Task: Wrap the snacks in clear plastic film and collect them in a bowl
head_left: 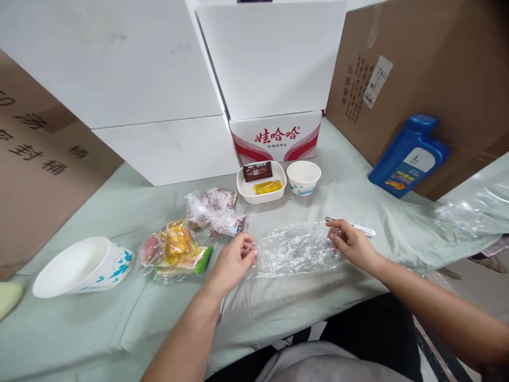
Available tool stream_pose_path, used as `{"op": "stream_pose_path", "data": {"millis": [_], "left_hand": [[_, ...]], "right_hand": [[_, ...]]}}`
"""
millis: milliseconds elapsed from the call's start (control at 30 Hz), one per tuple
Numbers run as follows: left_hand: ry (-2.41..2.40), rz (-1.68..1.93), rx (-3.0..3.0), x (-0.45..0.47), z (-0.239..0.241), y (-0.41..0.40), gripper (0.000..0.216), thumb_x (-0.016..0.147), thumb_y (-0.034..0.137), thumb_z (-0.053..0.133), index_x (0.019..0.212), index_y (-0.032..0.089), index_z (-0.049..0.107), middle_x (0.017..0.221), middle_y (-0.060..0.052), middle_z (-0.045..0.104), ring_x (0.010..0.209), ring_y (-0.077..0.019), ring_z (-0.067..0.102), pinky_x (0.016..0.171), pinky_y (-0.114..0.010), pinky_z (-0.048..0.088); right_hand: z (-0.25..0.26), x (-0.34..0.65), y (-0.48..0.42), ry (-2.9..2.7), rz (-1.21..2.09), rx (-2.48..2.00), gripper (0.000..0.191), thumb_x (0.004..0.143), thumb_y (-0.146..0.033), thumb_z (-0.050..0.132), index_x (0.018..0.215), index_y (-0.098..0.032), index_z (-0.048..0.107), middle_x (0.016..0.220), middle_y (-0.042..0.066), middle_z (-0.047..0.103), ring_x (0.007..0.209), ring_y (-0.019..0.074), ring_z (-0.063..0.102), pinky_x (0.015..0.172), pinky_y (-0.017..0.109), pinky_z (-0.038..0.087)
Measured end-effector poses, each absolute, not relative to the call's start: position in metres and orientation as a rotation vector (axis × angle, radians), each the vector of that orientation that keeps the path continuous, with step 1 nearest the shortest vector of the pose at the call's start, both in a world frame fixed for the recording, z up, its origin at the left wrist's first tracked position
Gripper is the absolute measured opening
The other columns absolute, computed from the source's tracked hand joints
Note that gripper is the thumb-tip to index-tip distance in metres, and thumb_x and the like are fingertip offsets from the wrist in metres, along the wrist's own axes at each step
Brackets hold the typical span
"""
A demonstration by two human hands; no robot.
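Note:
A crumpled clear plastic bag (296, 249) lies spread flat on the cloth between my hands. My left hand (234, 260) has its fingers closed on the bag's left edge. At the other end, my right hand (352, 244) pinches the right edge. A pen-like tool with a white handle (363, 229) lies partly behind my right hand. Left of my left hand are a yellow item in clear wrapping (178, 241), a flat packet with a green edge (185, 265) and several crinkled clear packets (217, 209).
A white tray (261, 198) with a brown sachet (257, 171) and a yellow packet (268, 187) stands beside a paper cup (304, 178). A paper bowl (85, 268) tips over at left. A blue bottle (411, 156) leans against a cardboard carton (429, 69). White boxes (274, 58) stand behind.

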State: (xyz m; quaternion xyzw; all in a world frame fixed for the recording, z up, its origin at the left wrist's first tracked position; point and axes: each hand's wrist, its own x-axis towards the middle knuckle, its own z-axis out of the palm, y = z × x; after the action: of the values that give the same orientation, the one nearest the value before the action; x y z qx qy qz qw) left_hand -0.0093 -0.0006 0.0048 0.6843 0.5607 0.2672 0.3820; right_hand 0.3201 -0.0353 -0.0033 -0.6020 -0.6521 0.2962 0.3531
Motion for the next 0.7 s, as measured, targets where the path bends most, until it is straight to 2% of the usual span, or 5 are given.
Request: {"op": "stream_pose_path", "data": {"millis": [200, 333, 467, 700], "left_hand": [[1.723, 0.588, 1.989, -0.007, 0.006, 0.000, 0.029, 0.077, 0.020, 0.060, 0.106, 0.021, 0.057, 0.090, -0.002, 0.070, 0.080, -0.0195, 0.068, 0.074, -0.030, 0.050], [1.818, 0.527, 2.041, -0.007, 0.008, 0.000, 0.025, 0.081, 0.020, 0.059, 0.106, 0.020, 0.059, 0.092, -0.004, 0.073, 0.082, -0.0217, 0.069, 0.075, -0.031, 0.050], [1.846, 0.504, 2.033, -0.007, 0.008, 0.000, 0.021, 0.086, 0.021, 0.054, 0.106, 0.020, 0.058, 0.089, -0.003, 0.073, 0.073, -0.0197, 0.069, 0.070, -0.029, 0.049], [1.869, 0.587, 2.056, -0.004, 0.006, -0.004, 0.029, 0.080, 0.018, 0.060, 0.109, 0.021, 0.057, 0.089, -0.003, 0.071, 0.080, -0.0218, 0.069, 0.074, -0.031, 0.050]], "right_hand": [[-0.013, 0.315, -0.023, -1.951, 0.358, -1.653, 0.026, 0.090, -0.025, 0.047, 0.113, -0.019, 0.056, 0.095, 0.008, 0.071, 0.081, 0.0213, 0.069, 0.076, 0.036, 0.054], [-0.019, 0.314, -0.019, -2.080, 0.145, -1.686, 0.029, 0.095, -0.026, 0.040, 0.117, -0.018, 0.056, 0.111, 0.012, 0.069, 0.092, 0.0245, 0.069, 0.078, 0.037, 0.055], [-0.021, 0.313, -0.019, -2.134, 0.005, -1.713, 0.032, 0.097, -0.028, 0.036, 0.119, -0.016, 0.057, 0.112, 0.015, 0.069, 0.091, 0.0273, 0.070, 0.073, 0.039, 0.055], [-0.014, 0.315, -0.021, -2.029, -0.014, -1.740, 0.030, 0.098, -0.030, 0.036, 0.116, -0.019, 0.057, 0.103, 0.011, 0.072, 0.084, 0.0257, 0.071, 0.070, 0.037, 0.055]]}}
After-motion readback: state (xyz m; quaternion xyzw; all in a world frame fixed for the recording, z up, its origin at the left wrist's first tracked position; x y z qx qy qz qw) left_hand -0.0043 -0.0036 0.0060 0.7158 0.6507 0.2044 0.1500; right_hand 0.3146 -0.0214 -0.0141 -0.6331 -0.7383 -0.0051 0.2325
